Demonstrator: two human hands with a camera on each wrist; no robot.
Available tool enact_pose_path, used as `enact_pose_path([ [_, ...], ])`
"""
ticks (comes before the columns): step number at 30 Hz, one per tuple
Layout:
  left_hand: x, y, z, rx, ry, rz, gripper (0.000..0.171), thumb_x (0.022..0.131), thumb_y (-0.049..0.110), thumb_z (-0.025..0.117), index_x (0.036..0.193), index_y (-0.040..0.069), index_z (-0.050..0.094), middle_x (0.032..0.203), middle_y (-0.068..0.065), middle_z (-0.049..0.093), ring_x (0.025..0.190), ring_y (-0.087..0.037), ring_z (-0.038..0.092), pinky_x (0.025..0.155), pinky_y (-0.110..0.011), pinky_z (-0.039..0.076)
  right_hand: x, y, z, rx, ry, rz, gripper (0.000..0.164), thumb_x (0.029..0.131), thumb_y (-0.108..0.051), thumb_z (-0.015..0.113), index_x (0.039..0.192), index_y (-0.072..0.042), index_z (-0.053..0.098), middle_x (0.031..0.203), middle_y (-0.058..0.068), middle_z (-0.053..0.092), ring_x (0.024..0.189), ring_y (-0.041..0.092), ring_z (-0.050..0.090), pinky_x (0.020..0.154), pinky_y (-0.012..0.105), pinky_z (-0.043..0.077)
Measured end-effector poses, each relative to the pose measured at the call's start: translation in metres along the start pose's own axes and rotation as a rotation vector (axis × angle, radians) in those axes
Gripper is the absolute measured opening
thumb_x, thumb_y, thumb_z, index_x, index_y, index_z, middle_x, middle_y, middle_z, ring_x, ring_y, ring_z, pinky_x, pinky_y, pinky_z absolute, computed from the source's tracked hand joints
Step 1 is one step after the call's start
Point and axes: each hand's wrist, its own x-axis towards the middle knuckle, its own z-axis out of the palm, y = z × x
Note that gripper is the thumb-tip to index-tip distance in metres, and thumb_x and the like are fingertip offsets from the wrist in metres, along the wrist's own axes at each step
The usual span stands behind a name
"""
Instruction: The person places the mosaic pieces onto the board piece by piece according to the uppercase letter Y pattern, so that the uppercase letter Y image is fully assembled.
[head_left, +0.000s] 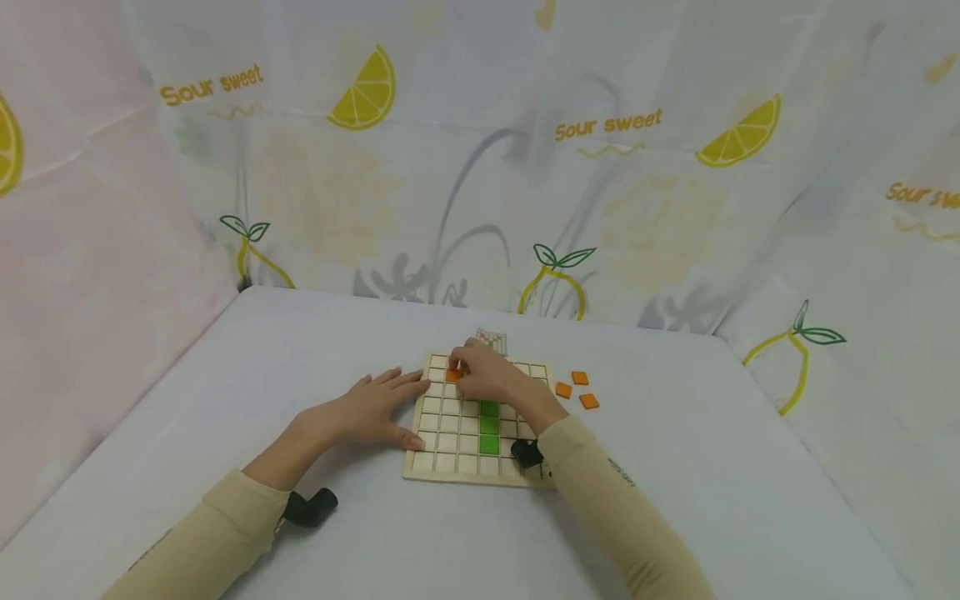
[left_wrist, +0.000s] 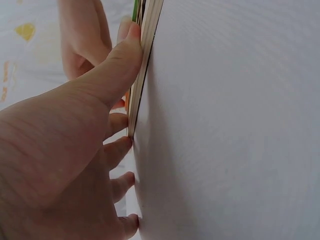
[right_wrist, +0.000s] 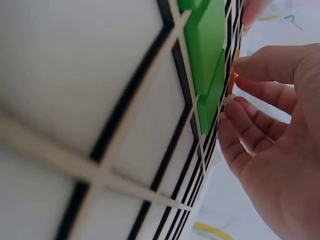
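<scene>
1. Step in hand, as I read it: setting an orange tile into the board, approx. centre of the frame.
2. Tile's spot: upper-left part of the board, near its corner, lying about flat at grid level. Can't tell if it's fully seated; fingers hide part of it.
3. R hand: thumb & forefinger clamped on the tile's edges, per head & R wrist views; other fingers bent, tips close to the grid.
4. L hand: fingers spread apart, thumb & forefinger touching the board's left edge, gripping nothing. Prob. steadying it.
5. Green tiles: at least 3 in a column, just R of board's centre; R hand & forearm may hide more.
6. Spare tiles: 3 orange, on the worktop just beside the board, right of frame centre.
7. Card w/ small grid print sits behind the board, upper centre, partly covered by R hand; too small to read.
8. Next move calls for, IMO: square tile w/ its cell, press flat, release w/o nudging neighbours; L hand pressure should keep the board from sliding. Spares likely after.
</scene>
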Motion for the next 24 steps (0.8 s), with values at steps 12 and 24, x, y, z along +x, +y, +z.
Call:
enact_pose_path([
  [12,-0.001,0.002,0.000,-0.010,0.004,0.000,0.100,0.079,0.066,0.071,0.155,0.013,0.034,0.164,-0.011,0.027,0.152,-0.045,0.018,0.116,-0.073,0.014,-0.021,0.002,-0.006,-0.118,-0.022,-0.090,0.027,0.096,-0.006,0.055,0.120,-0.012,0.065,0.108,0.007,0.060,0.089,0.018,0.053,0.080,0.034,0.048],
  [24,0.000,0.001,0.000,0.004,0.005,-0.002,0.100,0.079,0.067,0.070,0.156,0.014,0.034,0.165,-0.011,0.027,0.152,-0.045,0.018,0.116,-0.073,0.014,-0.034,0.012,-0.008,-0.017,0.002,-0.106,0.027,0.095,-0.005,0.056,0.118,-0.011,0.067,0.116,0.005,0.063,0.108,0.021,0.062,0.093,0.036,0.053],
])
